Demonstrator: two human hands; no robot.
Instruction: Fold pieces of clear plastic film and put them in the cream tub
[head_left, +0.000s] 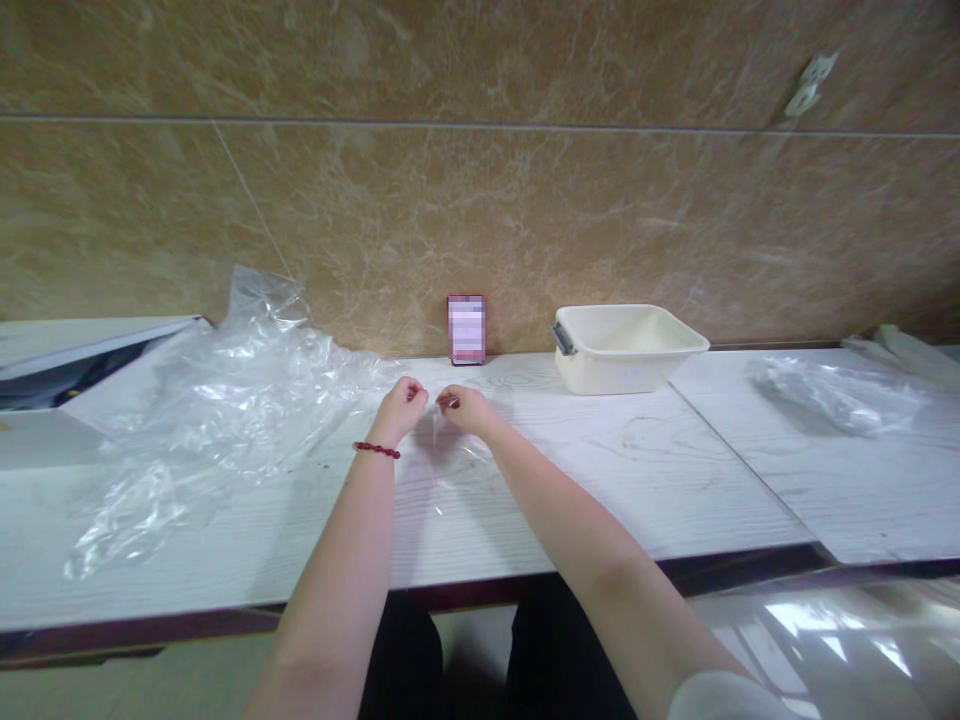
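Note:
My left hand and my right hand are close together over the white table, both with fingers pinched. Between them they hold the top edge of a small clear plastic bag that hangs down to the tabletop. A red bead bracelet circles my left wrist. A small reddish thing shows at my right fingertips; I cannot make out what it is.
A large crumpled sheet of clear plastic covers the table's left part. A cream plastic tub stands at the back right by the brown marble wall. A small blurred card leans on the wall. More clear plastic lies far right.

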